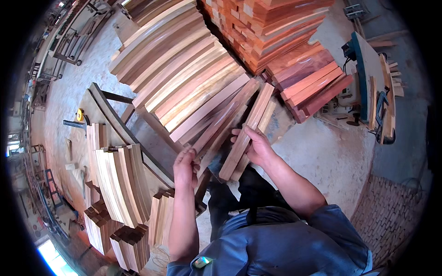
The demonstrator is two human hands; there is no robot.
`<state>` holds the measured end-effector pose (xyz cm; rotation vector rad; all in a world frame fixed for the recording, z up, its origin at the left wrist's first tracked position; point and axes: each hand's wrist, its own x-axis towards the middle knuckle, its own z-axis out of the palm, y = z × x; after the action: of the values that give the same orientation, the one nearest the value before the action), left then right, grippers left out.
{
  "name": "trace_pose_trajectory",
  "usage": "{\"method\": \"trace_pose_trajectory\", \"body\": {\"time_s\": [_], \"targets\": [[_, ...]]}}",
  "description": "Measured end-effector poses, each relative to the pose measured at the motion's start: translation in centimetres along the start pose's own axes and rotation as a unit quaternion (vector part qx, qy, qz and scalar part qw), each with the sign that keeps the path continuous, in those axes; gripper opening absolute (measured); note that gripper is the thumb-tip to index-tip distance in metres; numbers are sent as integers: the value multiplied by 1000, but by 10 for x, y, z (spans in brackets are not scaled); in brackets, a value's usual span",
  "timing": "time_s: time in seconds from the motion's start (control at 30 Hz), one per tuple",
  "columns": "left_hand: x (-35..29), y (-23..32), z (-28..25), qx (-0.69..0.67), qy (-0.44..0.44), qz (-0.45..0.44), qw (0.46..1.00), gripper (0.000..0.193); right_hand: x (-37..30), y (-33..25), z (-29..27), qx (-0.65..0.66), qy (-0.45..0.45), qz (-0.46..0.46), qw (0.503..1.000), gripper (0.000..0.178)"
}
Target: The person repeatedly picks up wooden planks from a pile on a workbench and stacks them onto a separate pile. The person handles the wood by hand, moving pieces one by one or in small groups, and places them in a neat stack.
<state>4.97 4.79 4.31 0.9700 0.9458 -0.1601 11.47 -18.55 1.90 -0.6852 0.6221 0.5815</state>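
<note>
While a fan of long, curved, reddish-brown wooden slats (193,87) is being spread out ahead of both hands, a pair of straight, pale brown wooden strips (246,133) is being held by the right hand (258,148). The fingers of that hand are being curled over the strips' upper face, with the thumb underneath, so the hand is being kept closed around them; the strips are being pointed up and away from the wrist, their near ends hanging just below the palm. The left hand (185,166) is being kept partly closed, its fingertips being pressed on the near end of a thin, dark brown slat (214,133) that is lying just to the right of it; whether that slat is truly being pinched or only touched cannot be told, as the fingers are being seen edge-on. To the left of the left hand, bundles of pale, curved wooden pieces (117,184) are being stood on end against a dark curved metal frame (124,131). Beyond the right hand, a tall stack of orange-red boards (271,27) is being stored, and further right of it a green-edged machine table (363,78) is being shown.
</note>
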Motion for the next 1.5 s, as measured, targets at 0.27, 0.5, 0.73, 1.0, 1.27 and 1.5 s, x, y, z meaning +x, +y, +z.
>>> {"method": "trace_pose_trajectory", "body": {"time_s": [0.27, 0.5, 0.73, 1.0, 1.27, 1.5], "targets": [[-21, -23, 1, -53, -128, -216, 966, 29, 2, -2, 8, 8, 24, -41, 999, 30], [-24, -35, -1, 114, -180, -124, 969, 25, 9, -1, -3, -6, 18, -26, 999, 29], [-43, -32, 11, 134, -164, -51, 976, 35, 0, 1, -8, 14, 0, -7, 1000, 31], [-52, -55, -26, -79, -289, -178, 937, 55, -14, 4, 9, 37, -73, 27, 996, 35], [-68, -64, -30, -88, -260, -139, 951, 49, -9, 13, 10, 27, -137, 64, 988, 31], [-69, -53, -28, 224, -233, 38, 945, 48, -14, 17, 29, -14, -135, -1, 991, 31]]}}
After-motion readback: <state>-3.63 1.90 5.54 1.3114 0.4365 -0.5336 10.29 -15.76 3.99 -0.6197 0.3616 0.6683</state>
